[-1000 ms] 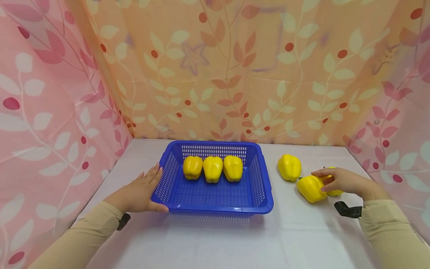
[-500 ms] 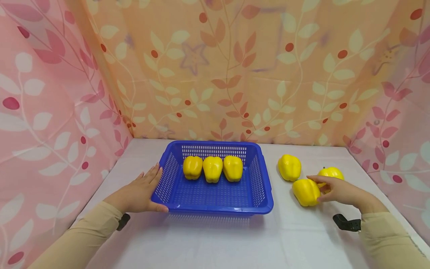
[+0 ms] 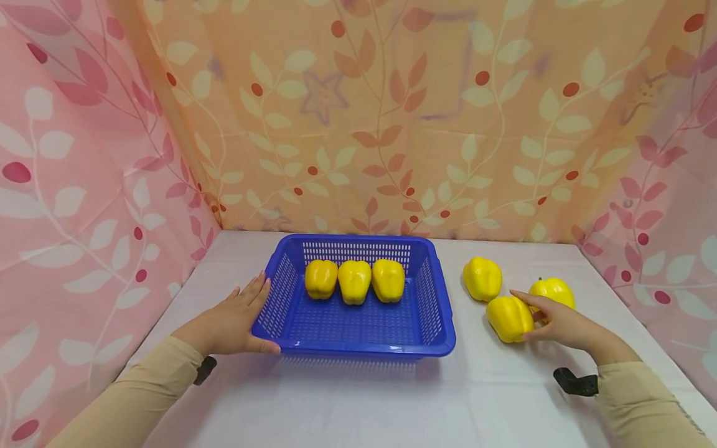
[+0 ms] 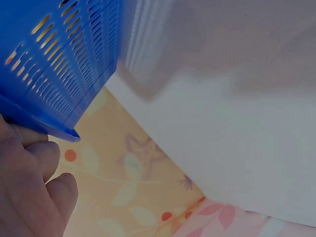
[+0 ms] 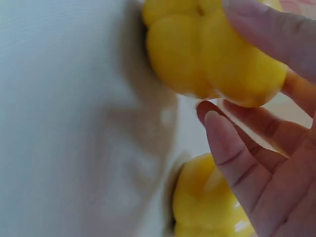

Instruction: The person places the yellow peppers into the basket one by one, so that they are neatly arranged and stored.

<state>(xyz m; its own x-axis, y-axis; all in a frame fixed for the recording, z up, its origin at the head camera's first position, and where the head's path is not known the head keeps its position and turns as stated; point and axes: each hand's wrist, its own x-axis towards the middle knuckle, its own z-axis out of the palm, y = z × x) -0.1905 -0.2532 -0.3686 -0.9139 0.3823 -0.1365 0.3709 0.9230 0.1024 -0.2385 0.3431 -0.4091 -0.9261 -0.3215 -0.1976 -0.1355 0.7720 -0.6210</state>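
Note:
The left hand (image 3: pixel 232 318) rests against the left rim of a blue plastic basket (image 3: pixel 366 349), fingers extended, thumb on the front corner. Inside the basket, three yellow bell peppers (image 3: pixel 355 282) stand in a row. The right hand (image 3: pixel 568 322) holds another yellow bell pepper (image 3: pixel 509 320) low over or on the table, between thumb and fingers; in the right wrist view the thumb lies across this pepper (image 5: pixel 197 59) while other fingers stay apart from it. Right behind that hand is a partly hidden yellow pepper (image 3: pixel 553 290). One more yellow pepper (image 3: pixel 482 279) lies nearer the basket.
A white cloth (image 3: pixel 358 398) covers the table. Floral fabric hangs as a back wall (image 3: pixel 381 124) and as pink side walls, the left one (image 3: pixel 67 205) close to the left arm. Dark straps (image 3: pixel 575 381) sit at the wrists.
The right hand and its pepper have shifted a little left and toward the front, uncovering more of the pepper behind. The left hand and basket have stayed in place.

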